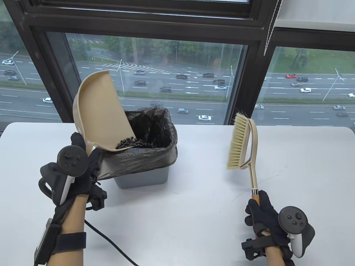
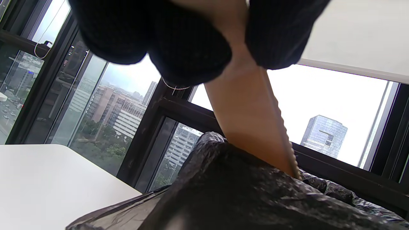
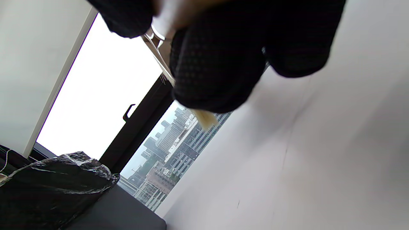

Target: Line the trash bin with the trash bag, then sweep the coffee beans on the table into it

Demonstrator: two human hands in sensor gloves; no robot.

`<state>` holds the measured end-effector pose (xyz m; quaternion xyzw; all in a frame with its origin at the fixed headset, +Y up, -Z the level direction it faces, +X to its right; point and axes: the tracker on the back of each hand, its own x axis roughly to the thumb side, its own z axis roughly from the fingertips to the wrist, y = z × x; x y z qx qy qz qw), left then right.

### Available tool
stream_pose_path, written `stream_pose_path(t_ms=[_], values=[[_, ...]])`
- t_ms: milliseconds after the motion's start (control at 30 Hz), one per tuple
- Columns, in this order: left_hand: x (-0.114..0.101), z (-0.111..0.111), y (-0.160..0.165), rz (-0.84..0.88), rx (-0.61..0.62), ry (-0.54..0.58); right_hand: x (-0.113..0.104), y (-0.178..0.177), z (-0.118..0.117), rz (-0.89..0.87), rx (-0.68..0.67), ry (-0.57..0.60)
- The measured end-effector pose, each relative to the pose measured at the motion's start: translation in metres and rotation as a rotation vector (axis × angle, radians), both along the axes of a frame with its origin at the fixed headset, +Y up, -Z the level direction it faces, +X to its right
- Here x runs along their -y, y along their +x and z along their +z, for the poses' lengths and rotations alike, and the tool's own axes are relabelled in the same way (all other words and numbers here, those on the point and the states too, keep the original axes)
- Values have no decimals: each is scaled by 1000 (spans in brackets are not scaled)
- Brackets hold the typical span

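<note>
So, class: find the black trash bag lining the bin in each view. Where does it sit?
Table view: trash bag, centre-left, folded over the grey bin's rim.
Left wrist view: trash bag, bottom centre to right.
Right wrist view: trash bag, bottom-left corner.
Shared landmark: the dark window frame.

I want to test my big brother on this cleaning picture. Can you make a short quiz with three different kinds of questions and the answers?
1. True or false: the grey bin already has the black bag in it.
2. Which hand holds the brush? A) left B) right
3. Fill in: the coffee beans lie in the tilted ____, over the bin.

Key:
1. True.
2. B: the right hand grips its handle; the left hand holds the dustpan.
3. Dustpan.
</note>
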<state>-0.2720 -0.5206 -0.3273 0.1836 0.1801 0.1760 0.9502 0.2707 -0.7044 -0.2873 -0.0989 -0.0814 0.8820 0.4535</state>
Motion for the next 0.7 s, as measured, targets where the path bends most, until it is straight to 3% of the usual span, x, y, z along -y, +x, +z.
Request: stream_pose_path(t_ms=[167, 600, 700], values=[[-5, 2, 7, -89, 5, 27, 0, 0, 0, 0, -4, -2], [-17, 11, 43, -561, 9, 113, 0, -1, -1, 19, -11, -1], [-20, 11, 44, -593, 18, 100, 1, -2, 0, 17, -12, -7]])
